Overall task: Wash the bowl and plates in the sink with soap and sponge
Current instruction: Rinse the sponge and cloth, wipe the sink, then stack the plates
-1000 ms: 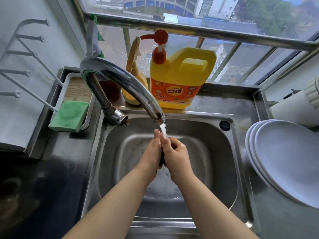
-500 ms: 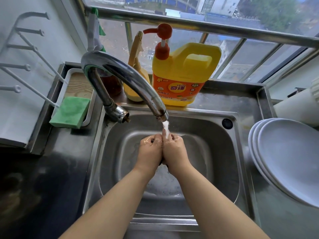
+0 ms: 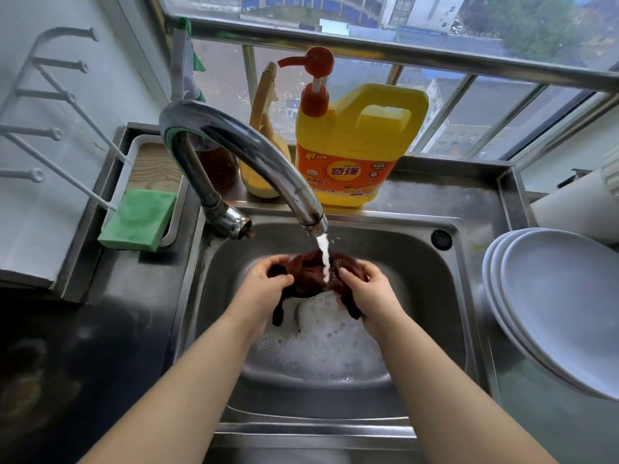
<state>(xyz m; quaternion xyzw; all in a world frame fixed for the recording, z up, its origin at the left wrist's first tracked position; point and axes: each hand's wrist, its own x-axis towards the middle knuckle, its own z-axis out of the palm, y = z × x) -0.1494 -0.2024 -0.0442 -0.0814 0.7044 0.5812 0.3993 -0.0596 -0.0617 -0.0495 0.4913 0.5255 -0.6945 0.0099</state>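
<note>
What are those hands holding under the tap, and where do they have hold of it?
A dark red cloth, spread under the running water: the left hand grips its left edge, the right hand its right edge.

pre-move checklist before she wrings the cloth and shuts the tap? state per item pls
1. Both hands on the cloth: ok. Left hand and right hand each grip the dark red cloth.
2. Cloth under the stream: ok. Water from the faucet lands on its middle.
3. Cloth free of suds: cannot tell. Foam covers the sink floor below.
4. Plates out of the way: ok. The stack of white plates leans on the counter right of the sink.
5. Green sponge put away: ok, in its tray at left.
6. Tap handle in reach: cannot tell, not visible.
</note>
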